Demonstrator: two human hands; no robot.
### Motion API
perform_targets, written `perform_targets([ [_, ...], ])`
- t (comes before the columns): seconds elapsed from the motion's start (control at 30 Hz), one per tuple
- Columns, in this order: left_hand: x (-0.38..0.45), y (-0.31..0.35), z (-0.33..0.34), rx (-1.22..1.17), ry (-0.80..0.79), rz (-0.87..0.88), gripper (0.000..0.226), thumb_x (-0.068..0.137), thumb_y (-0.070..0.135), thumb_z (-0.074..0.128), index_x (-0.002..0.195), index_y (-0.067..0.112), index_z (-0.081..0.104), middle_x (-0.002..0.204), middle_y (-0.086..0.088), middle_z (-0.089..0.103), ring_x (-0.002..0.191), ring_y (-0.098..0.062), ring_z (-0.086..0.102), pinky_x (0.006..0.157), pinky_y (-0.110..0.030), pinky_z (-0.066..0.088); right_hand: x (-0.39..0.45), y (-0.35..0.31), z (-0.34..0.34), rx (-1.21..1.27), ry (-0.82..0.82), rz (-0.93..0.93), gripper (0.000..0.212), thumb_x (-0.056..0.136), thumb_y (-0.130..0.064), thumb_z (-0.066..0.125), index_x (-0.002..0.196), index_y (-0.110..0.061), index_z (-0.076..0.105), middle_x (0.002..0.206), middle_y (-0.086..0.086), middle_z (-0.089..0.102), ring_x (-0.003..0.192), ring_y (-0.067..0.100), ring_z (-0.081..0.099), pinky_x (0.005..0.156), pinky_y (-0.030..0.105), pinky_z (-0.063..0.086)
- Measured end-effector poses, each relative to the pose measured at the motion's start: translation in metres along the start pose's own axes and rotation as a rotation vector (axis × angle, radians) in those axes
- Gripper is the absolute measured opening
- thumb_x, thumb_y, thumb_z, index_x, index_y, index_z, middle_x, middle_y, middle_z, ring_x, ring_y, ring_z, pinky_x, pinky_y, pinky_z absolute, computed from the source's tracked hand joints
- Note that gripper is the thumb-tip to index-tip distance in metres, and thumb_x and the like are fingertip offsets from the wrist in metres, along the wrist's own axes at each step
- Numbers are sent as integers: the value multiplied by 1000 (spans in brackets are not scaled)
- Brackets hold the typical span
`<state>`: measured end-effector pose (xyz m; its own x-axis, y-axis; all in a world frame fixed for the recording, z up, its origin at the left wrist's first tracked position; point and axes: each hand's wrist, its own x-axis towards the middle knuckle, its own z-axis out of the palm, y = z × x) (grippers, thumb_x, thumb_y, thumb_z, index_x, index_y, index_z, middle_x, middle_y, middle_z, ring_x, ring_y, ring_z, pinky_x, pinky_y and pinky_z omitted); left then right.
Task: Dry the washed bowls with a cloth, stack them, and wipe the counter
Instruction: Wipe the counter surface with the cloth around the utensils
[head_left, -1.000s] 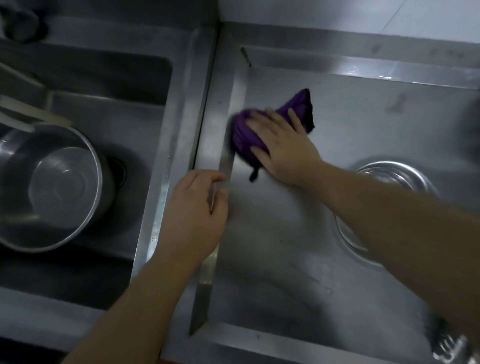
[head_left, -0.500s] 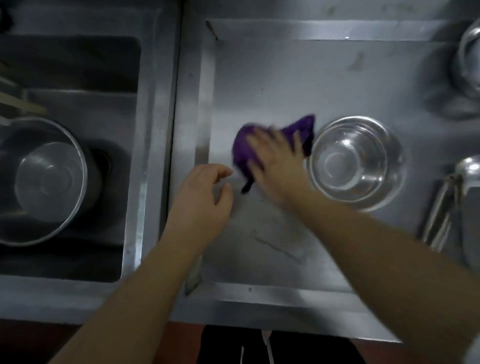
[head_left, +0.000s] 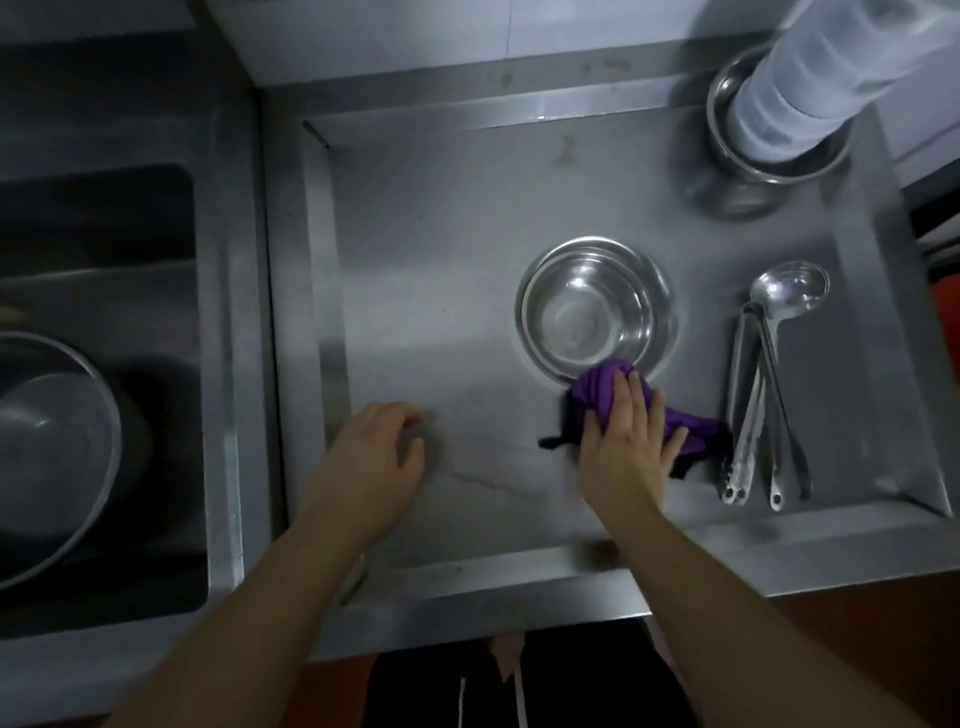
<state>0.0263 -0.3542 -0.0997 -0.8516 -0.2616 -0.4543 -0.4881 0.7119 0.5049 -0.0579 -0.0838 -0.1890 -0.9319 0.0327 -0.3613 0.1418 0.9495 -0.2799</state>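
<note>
A purple cloth (head_left: 691, 423) lies on the steel counter (head_left: 431, 291), pressed flat under my right hand (head_left: 626, 441), just in front of a stack of steel bowls (head_left: 597, 312). The cloth's top edge touches the stack's near rim. My left hand (head_left: 371, 462) rests on the counter to the left, fingers curled, with nothing in it. The stack stands upright in the counter's middle.
A ladle and tongs (head_left: 763, 389) lie right of the cloth. A steel bowl holding a stack of clear plastic cups (head_left: 789, 109) stands at the back right. To the left is a sink (head_left: 98, 291) with a large steel pot (head_left: 52, 447) in it.
My right hand slid the cloth from the counter's back left toward the front right, below the bowls. My left hand left the counter's raised left edge and moved onto the flat surface.
</note>
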Motion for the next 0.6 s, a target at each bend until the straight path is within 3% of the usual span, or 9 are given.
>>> perform_targets([
  [0.07, -9, -3, 3, -4, -20, -24, 28, 103, 24, 59, 129, 17, 65, 124, -2, 64, 113, -22, 61, 100, -40, 52, -5, -25, 11, 14, -20, 29, 70, 108, -42, 43, 169, -33, 10, 177, -9, 13, 164, 24, 3, 126, 61, -5],
  [0.13, -18, -6, 4, 4, -24, -31, 29, 103, 24, 60, 130, 18, 65, 125, -2, 65, 113, -21, 62, 100, -41, 52, -30, -38, 22, -54, -57, -109, 72, 107, -42, 44, 169, -31, 10, 178, -7, 10, 164, 27, 7, 127, 63, 1],
  [0.27, -37, -11, -4, -3, -17, -20, 32, 103, 24, 60, 134, 18, 65, 128, 0, 66, 114, -16, 61, 101, -33, 50, -97, -39, 38, -202, -208, -499, 71, 101, -39, 60, 165, -27, 34, 173, -2, 30, 158, 34, 31, 123, 66, 23],
  [0.33, -45, -11, -12, -10, -23, -3, 33, 104, 25, 59, 136, 19, 63, 129, 1, 65, 116, -14, 59, 102, -30, 48, -113, -45, 41, -265, -306, -612, 73, 96, -40, 65, 163, -29, 39, 172, -4, 28, 155, 36, 37, 120, 67, 27],
  [0.37, -49, -10, -17, -9, -23, 2, 34, 104, 26, 58, 137, 20, 63, 130, 2, 64, 117, -14, 59, 103, -30, 48, -118, -50, 42, -292, -354, -643, 75, 96, -39, 65, 164, -31, 36, 173, -5, 19, 156, 36, 33, 121, 67, 23],
  [0.47, -63, -9, -27, -17, -16, 11, 35, 105, 28, 57, 139, 23, 61, 131, 5, 61, 119, -12, 56, 103, -29, 48, -120, -68, 46, -309, -524, -654, 82, 105, -33, 50, 169, -38, -2, 171, -12, -22, 163, 33, -10, 125, 62, -8],
  [0.53, -74, -8, -32, -11, -31, 25, 34, 105, 29, 57, 139, 23, 60, 131, 5, 60, 119, -11, 56, 103, -29, 48, -119, -81, 36, -326, -625, -650, 83, 106, -30, 47, 167, -39, -8, 174, -13, -23, 162, 29, -16, 126, 60, -8],
  [0.6, -85, -9, -35, 7, -66, 35, 34, 105, 29, 56, 139, 24, 59, 131, 5, 59, 119, -12, 55, 104, -29, 47, -115, -88, 21, -354, -681, -662, 80, 108, -26, 46, 168, -39, -5, 176, -12, -15, 163, 27, -10, 128, 58, 0],
])
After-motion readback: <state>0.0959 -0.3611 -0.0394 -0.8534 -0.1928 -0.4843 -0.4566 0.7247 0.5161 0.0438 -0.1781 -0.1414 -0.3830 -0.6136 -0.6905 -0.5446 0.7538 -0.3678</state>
